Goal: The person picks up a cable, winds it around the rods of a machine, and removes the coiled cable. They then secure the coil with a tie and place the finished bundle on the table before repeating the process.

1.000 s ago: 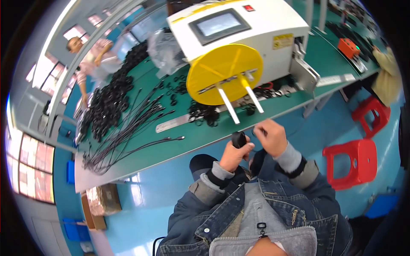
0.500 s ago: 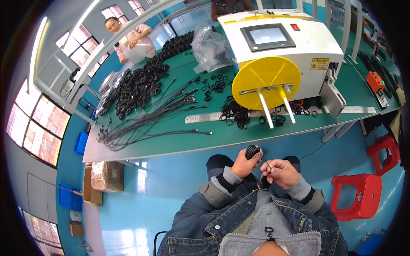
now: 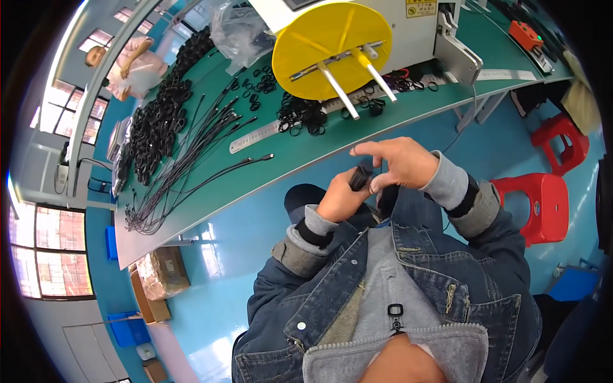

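My left hand (image 3: 345, 195) is wrapped round a small coiled black cable (image 3: 361, 177), held in front of my lap just short of the bench edge. My right hand (image 3: 403, 163) is at the coil's right side. Its thumb and index finger are spread apart, the index reaching left over the coil, and no object shows gripped between them. On the green bench a bundle of straight black cables (image 3: 191, 153) fans out with connector ends toward the right. Loose black bands (image 3: 300, 115) lie below the yellow disc.
A white machine (image 3: 415, 45) with a yellow disc (image 3: 332, 51) and two projecting rods stands on the workbench (image 3: 211, 198). A steel ruler (image 3: 255, 136), a pile of coiled cables (image 3: 156, 127) and a clear plastic bag (image 3: 236, 35) lie there too. Red stools (image 3: 543, 207) stand right; another person (image 3: 134, 67) is far left.
My right hand has gone from a closed pinch beside the coil to spread fingers above it. The coil in my left hand has turned. The whole view has shifted, with the bench higher and further left.
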Demonstrator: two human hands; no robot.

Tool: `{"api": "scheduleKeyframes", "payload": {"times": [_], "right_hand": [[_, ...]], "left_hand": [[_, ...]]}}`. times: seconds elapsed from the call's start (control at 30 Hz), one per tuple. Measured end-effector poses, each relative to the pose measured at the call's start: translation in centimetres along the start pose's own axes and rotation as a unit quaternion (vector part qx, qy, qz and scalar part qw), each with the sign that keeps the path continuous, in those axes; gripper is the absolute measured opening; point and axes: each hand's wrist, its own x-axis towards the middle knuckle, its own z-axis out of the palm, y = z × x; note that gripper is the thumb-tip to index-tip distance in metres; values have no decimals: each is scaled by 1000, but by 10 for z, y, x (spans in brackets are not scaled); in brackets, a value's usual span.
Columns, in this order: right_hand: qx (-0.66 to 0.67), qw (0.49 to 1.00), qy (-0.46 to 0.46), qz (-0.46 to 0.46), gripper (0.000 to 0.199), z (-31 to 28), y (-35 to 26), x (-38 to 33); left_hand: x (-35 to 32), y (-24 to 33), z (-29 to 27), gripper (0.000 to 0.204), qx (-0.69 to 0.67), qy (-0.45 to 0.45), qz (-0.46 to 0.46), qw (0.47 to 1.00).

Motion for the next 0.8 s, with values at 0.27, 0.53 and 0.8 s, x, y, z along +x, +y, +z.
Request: {"api": "scheduleKeyframes", "payload": {"times": [0.27,0.53,0.8], "right_hand": [[-15,998,-41,-49,48,29,4,-8],[609,737,31,291,19,64,31,-31],[377,906,119,154,22,35,26,-4]], "left_hand": [[-12,8,8,19,114,-4,51,992],[-18,26,-21,46,-277,3,-88,957],[-5,16,-23,60,-483,-145,-183,844]]}}
